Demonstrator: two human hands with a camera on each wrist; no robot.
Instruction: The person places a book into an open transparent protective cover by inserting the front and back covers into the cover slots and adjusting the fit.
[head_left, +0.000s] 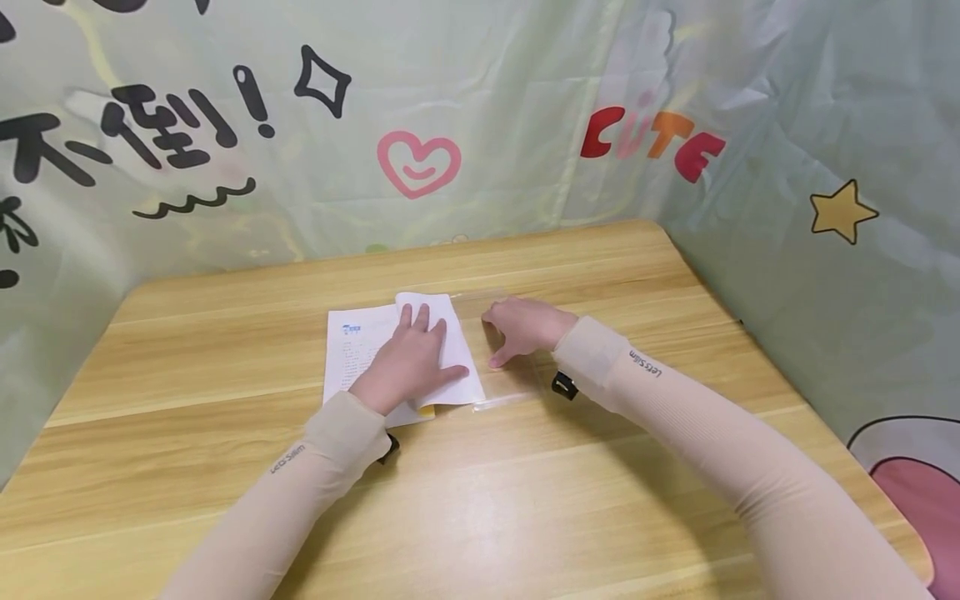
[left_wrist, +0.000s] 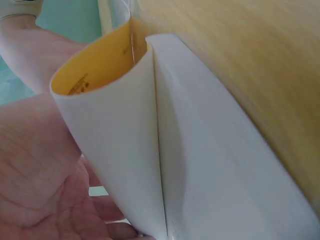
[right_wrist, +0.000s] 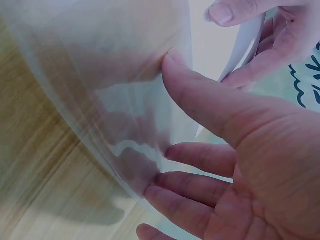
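Booklet (head_left: pixel 358 354) lies open on the wooden surface (head_left: pixel 480 517), pages' long axis running away from the person; left hand (head_left: pixel 411 358) rests on its white leaf (head_left: pixel 461 390), fingers spread, gripping nothing. Clear plastic film (right_wrist: pixel 120 90) lies just right of that leaf, nearer the right hand (head_left: pixel 525 325), whose fingertips touch it with thumb and fingers apart. Left wrist view: leaf edge curls into a loop, yellow inside; any join between film and leaf not resolved.
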